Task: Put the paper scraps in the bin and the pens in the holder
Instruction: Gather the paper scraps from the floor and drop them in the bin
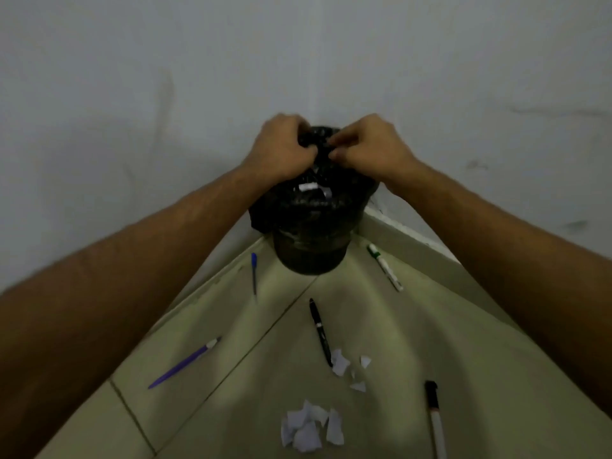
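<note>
Bare forearms [165, 240] (no sleeves visible)

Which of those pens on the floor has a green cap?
The white marker right of the bin, along the wall. The other pens are blue, purple or black.

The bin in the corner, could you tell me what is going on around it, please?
A person has both hands on the black liner at the top of the bin: the left hand and right hand each pinch the bag near its rim. Some white paper shows inside. On the floor, paper scraps lie in two small clusters and five pens are scattered around. No holder is in view.
</note>
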Demonstrator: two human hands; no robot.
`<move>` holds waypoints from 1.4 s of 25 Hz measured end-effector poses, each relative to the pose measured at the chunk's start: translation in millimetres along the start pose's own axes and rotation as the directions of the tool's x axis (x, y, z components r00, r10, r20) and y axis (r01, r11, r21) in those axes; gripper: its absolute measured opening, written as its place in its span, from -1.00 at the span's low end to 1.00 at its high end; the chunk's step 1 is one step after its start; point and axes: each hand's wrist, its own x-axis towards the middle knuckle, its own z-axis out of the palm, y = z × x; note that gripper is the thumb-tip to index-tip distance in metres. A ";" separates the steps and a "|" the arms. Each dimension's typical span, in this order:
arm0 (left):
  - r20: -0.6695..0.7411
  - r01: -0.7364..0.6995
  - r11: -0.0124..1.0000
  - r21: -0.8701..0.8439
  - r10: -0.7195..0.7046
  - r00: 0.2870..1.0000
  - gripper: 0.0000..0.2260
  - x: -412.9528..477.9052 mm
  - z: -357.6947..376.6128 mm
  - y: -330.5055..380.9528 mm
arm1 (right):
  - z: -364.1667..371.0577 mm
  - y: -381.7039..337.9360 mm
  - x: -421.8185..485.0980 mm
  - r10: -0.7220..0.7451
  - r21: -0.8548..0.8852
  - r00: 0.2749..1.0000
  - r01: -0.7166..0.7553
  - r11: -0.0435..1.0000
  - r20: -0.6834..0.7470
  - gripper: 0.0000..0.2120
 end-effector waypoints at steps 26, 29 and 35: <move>0.598 -0.225 0.953 0.201 0.063 0.799 -0.50 -361.9 144.8 -74.3 | 140.3 185.7 -275.1 0.131 -0.353 0.800 0.106 0.930 0.586 -0.46; 0.583 -0.273 0.937 0.218 0.100 0.806 -0.50 -364.1 145.4 -76.4 | 154.3 180.8 -276.1 0.014 -0.306 0.786 0.225 0.925 0.618 -0.45; 0.504 -0.325 0.934 0.149 0.211 0.837 -0.51 -366.0 138.3 -68.1 | 155.9 182.0 -276.5 -0.037 -0.194 0.759 0.212 0.958 0.650 -0.50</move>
